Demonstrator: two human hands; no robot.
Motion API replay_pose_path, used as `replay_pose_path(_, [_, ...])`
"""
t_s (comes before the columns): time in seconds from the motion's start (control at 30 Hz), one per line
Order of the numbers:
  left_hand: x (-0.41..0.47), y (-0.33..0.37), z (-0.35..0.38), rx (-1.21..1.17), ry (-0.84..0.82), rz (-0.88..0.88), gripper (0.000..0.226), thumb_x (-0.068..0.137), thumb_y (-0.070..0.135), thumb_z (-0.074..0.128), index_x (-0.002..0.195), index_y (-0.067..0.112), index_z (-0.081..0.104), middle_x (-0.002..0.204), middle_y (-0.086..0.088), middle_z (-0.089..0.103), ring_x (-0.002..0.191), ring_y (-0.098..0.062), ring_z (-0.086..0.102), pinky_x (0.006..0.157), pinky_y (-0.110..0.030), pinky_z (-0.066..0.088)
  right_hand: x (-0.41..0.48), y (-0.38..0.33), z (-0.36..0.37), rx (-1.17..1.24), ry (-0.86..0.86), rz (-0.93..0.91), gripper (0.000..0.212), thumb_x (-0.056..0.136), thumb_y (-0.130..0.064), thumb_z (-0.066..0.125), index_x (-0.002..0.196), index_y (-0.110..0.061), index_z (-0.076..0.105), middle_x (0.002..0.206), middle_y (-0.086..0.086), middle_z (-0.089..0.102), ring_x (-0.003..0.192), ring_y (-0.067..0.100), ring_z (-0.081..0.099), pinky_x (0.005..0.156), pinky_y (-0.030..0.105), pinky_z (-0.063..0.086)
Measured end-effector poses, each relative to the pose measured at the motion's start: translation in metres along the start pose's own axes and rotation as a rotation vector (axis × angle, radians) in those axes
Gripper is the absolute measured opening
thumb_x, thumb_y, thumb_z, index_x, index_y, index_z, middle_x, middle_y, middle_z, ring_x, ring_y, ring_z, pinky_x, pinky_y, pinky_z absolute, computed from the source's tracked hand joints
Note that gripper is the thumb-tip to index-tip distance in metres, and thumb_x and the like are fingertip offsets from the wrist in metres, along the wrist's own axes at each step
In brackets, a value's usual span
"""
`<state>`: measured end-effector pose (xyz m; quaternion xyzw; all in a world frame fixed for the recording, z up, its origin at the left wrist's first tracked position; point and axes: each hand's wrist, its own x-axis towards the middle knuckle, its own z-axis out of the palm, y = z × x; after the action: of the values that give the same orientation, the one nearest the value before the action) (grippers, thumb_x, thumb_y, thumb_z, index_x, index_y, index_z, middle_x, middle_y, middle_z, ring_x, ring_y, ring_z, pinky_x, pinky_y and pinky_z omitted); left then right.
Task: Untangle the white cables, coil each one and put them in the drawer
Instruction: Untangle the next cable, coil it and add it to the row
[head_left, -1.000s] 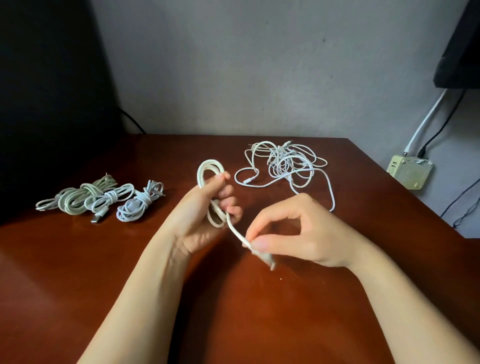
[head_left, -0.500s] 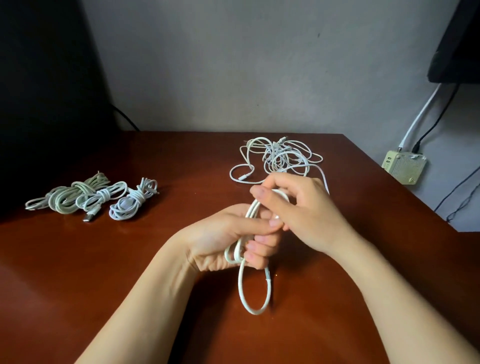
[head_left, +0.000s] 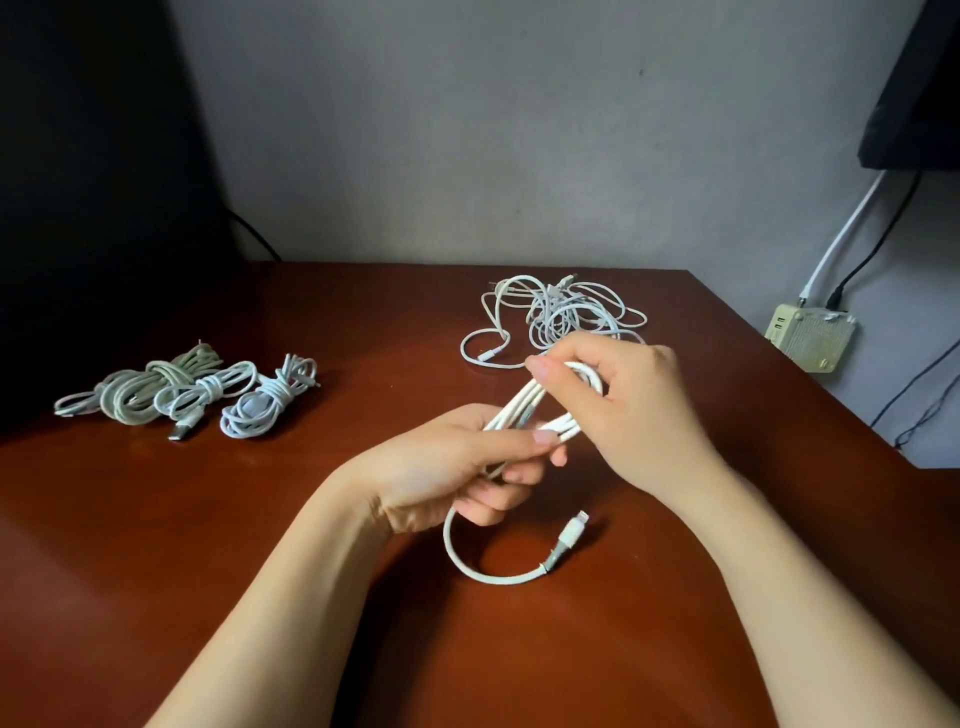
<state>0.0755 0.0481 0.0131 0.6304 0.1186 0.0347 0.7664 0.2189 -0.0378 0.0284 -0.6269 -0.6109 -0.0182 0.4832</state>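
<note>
A folded white cable (head_left: 519, 410) is gripped in the left hand (head_left: 457, 467), with the fingers curled round the bunched strands, above the middle of the surface (head_left: 208, 545). The far loop of that same bunch is pinched by the right hand (head_left: 623, 405) between thumb and fingers. A loose tail is seen curving down under the left hand to the wood, and it's capped by a grey-collared connector (head_left: 569, 535) tipped up and to the right.

The tangled pile (head_left: 561, 317) is parked just behind the right hand, near the back right corner and close to the surface's right edge. Three coiled bundles (head_left: 182, 389) are laid side by side at the left, well apart from the hands, with a metal USB plug (head_left: 182, 431) poking toward the front. A wide stretch of brown wood is seen between them and the hands.

A pale adapter box (head_left: 810, 338) is fixed to the wall past the right edge. Any marking on it is too small to be read.
</note>
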Motion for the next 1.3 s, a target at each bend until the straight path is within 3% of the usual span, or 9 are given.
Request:
replay_pose_path(0.17, [0.001,-0.003,-0.003,0.094,0.019,0.016,0.015,0.090,0.020,0.056,0.077,0.015,0.061,0.062,0.000,0.028,0.045,-0.006,0.020,0.037,-0.014,0.018,-0.001,-0.002,-0.004,0.046,-0.183,0.078,0.045,0.083,-0.060,0.044,0.065,-0.020,0.055,0.055,0.006,0.050,0.052,0.018,0.047,0.052,0.034,0.040])
replay_pose_path(0.3, [0.000,-0.003,-0.005,0.082,-0.010,0.002,0.016,0.090,0.021,0.054,0.077,0.015,0.059,0.062,0.001,0.027,0.045,-0.005,0.019,0.036,-0.012,0.019,-0.002,-0.007,-0.002,0.057,-0.194,0.014,0.029,0.087,-0.055,0.055,0.071,-0.031,0.057,0.050,-0.011,0.054,0.049,0.004,0.052,0.051,0.011,0.034])
replay_pose_path(0.43, [0.001,-0.003,-0.006,0.075,-0.005,0.009,0.012,0.088,0.020,0.056,0.081,0.012,0.060,0.061,0.000,0.029,0.045,-0.005,0.020,0.036,-0.012,0.019,-0.001,0.000,0.002,-0.001,-0.091,-0.030,0.029,0.088,-0.044,0.056,0.071,-0.023,0.066,0.052,0.000,0.052,0.050,0.019,0.050,0.049,0.028,0.039])
replay_pose_path(0.63, [0.000,-0.004,-0.009,0.037,0.031,0.084,0.018,0.085,0.025,0.067,0.097,0.013,0.060,0.061,0.000,0.045,0.050,-0.008,0.037,0.046,-0.016,0.035,0.006,0.004,-0.004,0.015,0.166,0.078,0.032,0.090,-0.036,0.057,0.065,-0.017,0.064,0.048,-0.003,0.048,0.042,0.012,0.051,0.047,0.022,0.039])
replay_pose_path(0.77, [0.003,-0.005,-0.011,0.011,0.122,0.146,0.029,0.089,0.037,0.049,0.075,0.016,0.065,0.054,0.005,0.032,0.049,-0.009,0.034,0.054,-0.021,0.043,0.011,-0.002,-0.012,0.414,0.331,0.371,0.033,0.095,-0.029,0.056,0.064,-0.021,0.062,0.047,-0.010,0.043,0.037,0.002,0.037,0.040,0.018,0.032])
replay_pose_path(0.83, [0.005,-0.004,-0.012,-0.035,0.153,0.161,0.031,0.088,0.035,0.048,0.065,0.021,0.062,0.053,0.007,0.028,0.047,-0.008,0.028,0.052,-0.020,0.041,0.011,-0.007,-0.011,0.696,0.353,0.445,0.032,0.094,-0.029,0.057,0.065,-0.018,0.065,0.064,0.006,0.050,0.042,0.004,0.033,0.037,0.015,0.028])
replay_pose_path(0.97, [0.006,-0.006,-0.015,-0.017,0.253,0.170,0.027,0.086,0.024,0.057,0.059,0.022,0.060,0.051,0.008,0.027,0.044,-0.005,0.022,0.046,-0.017,0.031,0.006,-0.020,-0.007,0.888,0.140,0.439,0.031,0.079,-0.037,0.057,0.073,-0.007,0.059,0.062,0.007,0.049,0.038,0.003,0.031,0.034,0.013,0.024])
replay_pose_path(1.1, [0.003,0.000,-0.016,-0.036,0.408,0.240,0.021,0.080,0.026,0.057,0.063,0.013,0.059,0.050,0.001,0.035,0.044,-0.008,0.023,0.042,-0.015,0.023,0.002,-0.025,-0.006,0.635,-0.182,0.401,0.031,0.081,-0.032,0.061,0.062,-0.007,0.059,0.040,-0.003,0.040,0.033,0.006,0.033,0.036,0.014,0.023])
replay_pose_path(1.3, [0.000,0.004,-0.023,0.043,0.568,0.262,0.037,0.092,0.032,0.053,0.058,0.017,0.057,0.051,0.006,0.022,0.044,-0.008,0.017,0.046,-0.023,0.018,-0.003,-0.006,0.000,-0.108,-0.178,0.060,0.046,0.093,-0.028,0.055,0.055,-0.002,0.056,0.040,0.006,0.049,0.045,0.022,0.048,0.053,0.016,0.034])
